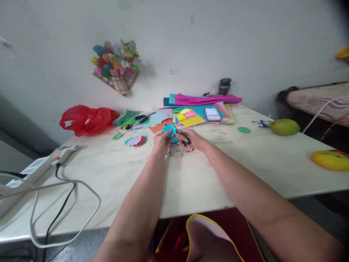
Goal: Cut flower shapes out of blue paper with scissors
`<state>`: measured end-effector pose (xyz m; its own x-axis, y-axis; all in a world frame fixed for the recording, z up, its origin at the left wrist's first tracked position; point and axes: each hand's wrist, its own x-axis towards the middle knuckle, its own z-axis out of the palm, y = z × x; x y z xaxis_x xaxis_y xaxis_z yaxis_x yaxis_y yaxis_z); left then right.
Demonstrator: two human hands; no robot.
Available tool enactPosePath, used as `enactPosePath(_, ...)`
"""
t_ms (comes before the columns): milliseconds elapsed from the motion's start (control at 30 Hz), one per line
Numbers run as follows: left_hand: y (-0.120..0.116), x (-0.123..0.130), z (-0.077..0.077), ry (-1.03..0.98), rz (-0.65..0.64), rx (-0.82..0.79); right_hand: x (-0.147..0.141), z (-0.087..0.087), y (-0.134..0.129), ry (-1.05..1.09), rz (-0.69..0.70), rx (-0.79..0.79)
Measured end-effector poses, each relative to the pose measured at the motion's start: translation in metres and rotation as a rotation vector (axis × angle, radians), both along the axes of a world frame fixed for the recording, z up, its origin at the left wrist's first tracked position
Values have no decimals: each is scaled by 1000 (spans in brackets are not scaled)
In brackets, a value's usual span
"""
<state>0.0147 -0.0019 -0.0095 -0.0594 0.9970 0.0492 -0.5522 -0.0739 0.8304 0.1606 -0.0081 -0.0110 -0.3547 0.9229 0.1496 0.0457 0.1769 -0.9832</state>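
A blue scalloped paper piece is pinched in my left hand, above the middle of the table. My right hand grips dark-handled scissors just right of the paper, their blades toward it. Small colored paper scraps lie on the table under both hands. To the left of my left hand rests a stack of scalloped paper shapes, lilac on top, with red and blue edges showing.
Colored paper sheets and a phone lie behind the hands. A red plastic bag and second scissors are back left. Power strip and cables sit left; mangoes and a green paper oval lie right.
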Motion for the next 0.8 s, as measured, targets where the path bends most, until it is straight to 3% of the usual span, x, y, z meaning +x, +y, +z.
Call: enactPosePath(800,4,-5,-2,5,40,4,2,15,-12,-19,13,-96)
